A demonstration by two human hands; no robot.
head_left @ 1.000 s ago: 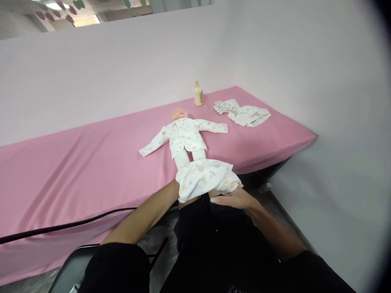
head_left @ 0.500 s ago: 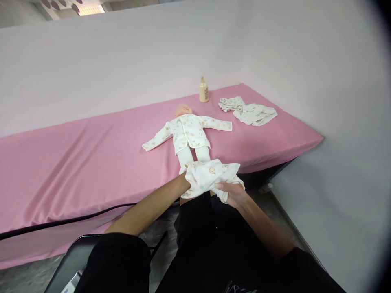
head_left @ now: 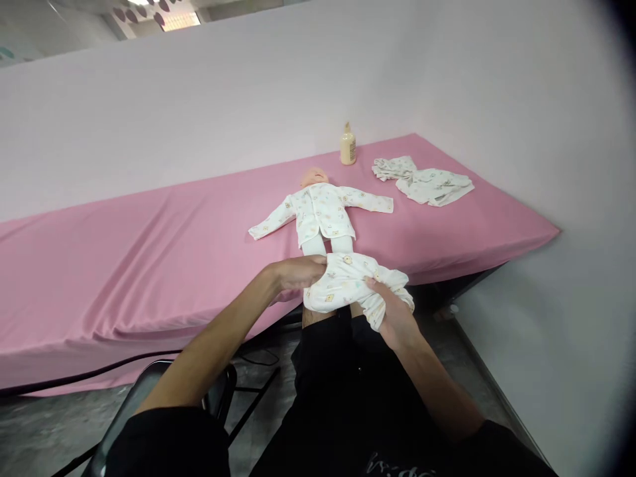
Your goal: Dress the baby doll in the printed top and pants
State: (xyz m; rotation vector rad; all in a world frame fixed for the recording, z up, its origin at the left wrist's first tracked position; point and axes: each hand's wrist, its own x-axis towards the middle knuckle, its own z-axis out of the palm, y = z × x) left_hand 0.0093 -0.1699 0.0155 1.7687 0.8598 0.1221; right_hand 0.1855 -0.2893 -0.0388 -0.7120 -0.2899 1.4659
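A baby doll [head_left: 315, 176] lies on its back, wearing a white printed long-sleeved jacket [head_left: 325, 211], with its white legs [head_left: 342, 245] pointing towards me. In front of its legs I hold bunched white baby pants [head_left: 338, 286] with a small animal print. My left hand [head_left: 301, 273] grips their left edge, its fingertips partly hidden by the cloth. My right hand [head_left: 395, 318] is closed around the gathered right part, thumb on top. The ends of the doll's legs are hidden behind the cloth.
The doll rests on a table with a pink cloth [head_left: 199, 252]. A cream pump bottle [head_left: 348, 147] stands near the back wall, and crumpled printed baby clothes [head_left: 432, 185] lie at the right. A dark chair [head_left: 218, 391] and a black cable [head_left: 124, 361] are at the lower left.
My left hand has come out from inside the pants and now holds their left edge. My right hand keeps its hold on the gathered part. The view has shifted slightly left.
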